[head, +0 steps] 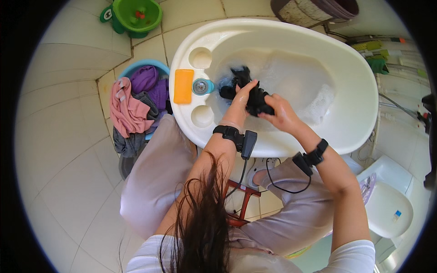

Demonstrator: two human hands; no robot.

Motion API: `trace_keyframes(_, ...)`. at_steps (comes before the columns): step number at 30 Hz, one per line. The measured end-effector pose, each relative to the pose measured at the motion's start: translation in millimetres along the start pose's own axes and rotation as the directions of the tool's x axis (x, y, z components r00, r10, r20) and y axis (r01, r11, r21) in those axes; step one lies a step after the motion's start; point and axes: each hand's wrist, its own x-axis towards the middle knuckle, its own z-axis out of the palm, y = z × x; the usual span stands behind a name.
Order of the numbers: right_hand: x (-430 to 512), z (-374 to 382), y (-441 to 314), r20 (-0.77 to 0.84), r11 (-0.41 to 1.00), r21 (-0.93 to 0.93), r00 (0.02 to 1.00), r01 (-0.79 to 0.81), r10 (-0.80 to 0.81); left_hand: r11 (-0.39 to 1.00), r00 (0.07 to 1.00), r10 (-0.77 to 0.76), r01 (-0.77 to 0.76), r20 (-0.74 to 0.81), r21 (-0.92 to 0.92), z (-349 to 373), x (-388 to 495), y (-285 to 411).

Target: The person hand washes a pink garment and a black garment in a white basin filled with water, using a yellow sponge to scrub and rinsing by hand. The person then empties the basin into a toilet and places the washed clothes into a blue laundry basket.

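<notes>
Both of my hands are over the white plastic baby bathtub (355,88), gripping one wet black cloth item (254,99). My left hand (243,97) has its thumb laid across the bunched fabric; the other fingers are partly hidden. At the cloth's right end, my right hand (281,111) pinches it between thumb and fingers. Cloudy water (286,75) fills the tub's bottom, with white suds (321,102) to the right. An orange bar of laundry soap (183,86) lies on the tub's left ledge, beside a round blue-rimmed dial (201,87).
A blue basin (136,65) left of the tub is heaped with purple clothing (145,78) and pink clothing (128,109). A green animal-shaped tub (136,17) stands at the top left, a dark bucket (314,12) at the top right. A white toilet (391,208) is at lower right.
</notes>
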Motion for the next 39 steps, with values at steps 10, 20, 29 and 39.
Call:
trace_keyframes(10,-77,-103,-64,-0.392,0.693,0.716,0.87,0.085,0.299,0.88,0.879,0.11,-0.303,0.463,0.366,50,-133,30)
trace_keyframes(20,-79,-108,-78,-0.263,-0.252,0.894,0.89,0.37,0.373,0.833,0.658,-0.021,-0.405,0.752,0.378,119,-230,46)
trace_keyframes(29,-72,-123,-92,-0.893,0.785,0.399,0.397,0.474,0.213,0.832,0.837,0.078,-0.354,0.541,0.428,121,-233,39)
trace_keyframes(39,-58,-114,-104,-0.612,0.256,0.77,0.561,0.585,0.557,0.882,0.715,0.269,-0.451,0.646,0.133,144,-190,24)
